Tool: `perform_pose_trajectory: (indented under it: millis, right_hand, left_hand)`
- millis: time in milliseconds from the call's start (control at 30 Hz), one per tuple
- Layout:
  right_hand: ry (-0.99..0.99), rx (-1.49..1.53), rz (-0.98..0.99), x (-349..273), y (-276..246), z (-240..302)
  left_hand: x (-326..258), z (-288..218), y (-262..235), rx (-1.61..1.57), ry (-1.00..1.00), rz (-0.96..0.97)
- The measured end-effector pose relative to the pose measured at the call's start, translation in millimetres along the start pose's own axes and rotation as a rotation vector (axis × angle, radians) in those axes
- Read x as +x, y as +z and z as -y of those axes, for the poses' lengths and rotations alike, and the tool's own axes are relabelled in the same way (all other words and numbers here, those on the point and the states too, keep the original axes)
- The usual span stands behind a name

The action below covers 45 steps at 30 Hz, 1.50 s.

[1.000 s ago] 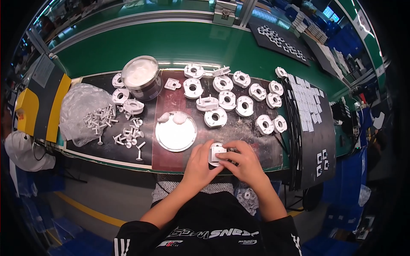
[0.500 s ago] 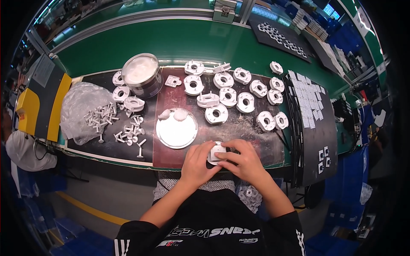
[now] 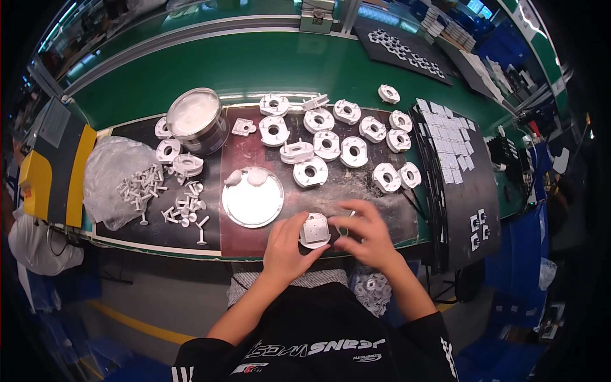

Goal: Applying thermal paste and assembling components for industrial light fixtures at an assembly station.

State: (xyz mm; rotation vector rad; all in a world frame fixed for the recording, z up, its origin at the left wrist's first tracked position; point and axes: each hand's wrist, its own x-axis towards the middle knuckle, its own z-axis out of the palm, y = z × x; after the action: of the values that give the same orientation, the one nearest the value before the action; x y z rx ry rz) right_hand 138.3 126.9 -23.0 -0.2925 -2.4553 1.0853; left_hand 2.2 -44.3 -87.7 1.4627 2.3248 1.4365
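At the near edge of the bench, my left hand point(image 3: 284, 249) grips a white rounded plastic housing point(image 3: 314, 232) between thumb and fingers, its flat face with small holes turned up. Just right of the housing is my right hand point(image 3: 368, 237), apart from it, with thumb and fingers curled toward each other. A thin pale edge shows among those fingers, too small to identify. Beyond my hands lies a round white lid point(image 3: 253, 202) with two lumps of white paste point(image 3: 256, 176) on its far side.
Several white ring-shaped housings point(image 3: 326, 145) spread across the bench's middle. An open tin of white paste point(image 3: 196, 114) stands at the back left. Left are white pins point(image 3: 186, 207) and a plastic bag point(image 3: 114, 184). Dark boards with white square pieces point(image 3: 449, 146) are stacked right.
My right hand has drawn away from the housing to the right. The housing's face is now uncovered, still in my left hand. The view has shifted slightly.
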Motion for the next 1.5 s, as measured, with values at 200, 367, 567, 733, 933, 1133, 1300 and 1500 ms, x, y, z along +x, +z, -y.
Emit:
perform_pose_trajectory:
  millis: [200, 367, 567, 733, 933, 1133, 1300, 1500]
  right_hand:
    - [0.289, -0.113, 0.035, -6, -32, -16]
    - [-0.117, -0.290, 0.201, 8, -32, -45]
    - [-0.146, -0.239, 0.187, 25, -27, -53]
    - [-0.215, -0.090, 0.167, 77, -10, 1]
    - [-0.443, -0.231, 0.260, 163, 51, 0]
    - [-0.514, -0.544, 0.320, 196, 88, -11]
    - [-0.528, -0.558, 0.290, 197, 99, -14]
    - [-0.513, -0.557, 0.293, 197, 101, -17]
  left_hand:
    - [-2, 0, 1, 0.022, 0.021, 0.002]
    - [-2, 0, 1, 0.023, 0.029, -0.008]
    - [-3, 2, 0, 0.018, 0.054, -0.034]
    - [-3, 2, 0, 0.002, 0.038, -0.013]
    - [-4, 3, -2, -0.033, 0.031, -0.021]
    - [-6, 7, 1, -0.030, 0.040, -0.025]
    - [-6, 7, -1, -0.042, 0.048, -0.045]
    - [-5, 6, -1, -0.052, 0.056, -0.047]
